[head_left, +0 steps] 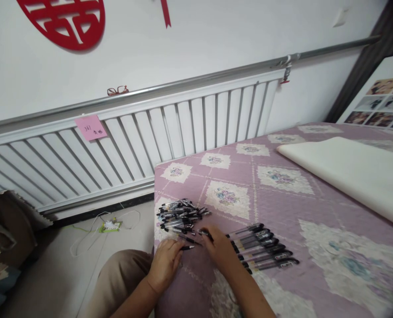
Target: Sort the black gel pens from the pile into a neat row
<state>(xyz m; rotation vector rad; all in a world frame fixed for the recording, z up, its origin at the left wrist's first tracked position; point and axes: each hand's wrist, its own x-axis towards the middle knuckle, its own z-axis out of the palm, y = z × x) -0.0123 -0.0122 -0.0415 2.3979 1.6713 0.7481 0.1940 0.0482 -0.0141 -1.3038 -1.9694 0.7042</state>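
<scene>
Apparently partway | row of pens (265,248) lying sorted | pen heap (179,215) remaining | right hand (219,248) pinching dark piece (206,233) | left hand (165,261) curling fingers by silver-tipped pen (188,247), grip unclear

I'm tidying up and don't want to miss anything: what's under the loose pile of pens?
Purple floral cloth shows around the pen pile, so it likely continues underneath. The pile itself hides whatever lies directly beneath.

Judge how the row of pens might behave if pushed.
The pens look slim and straight, so probably light and stiff. Being narrow, they could roll, though the textured purple cloth may slow them. They lie close together, so pushing one would likely nudge its neighbours.
</scene>
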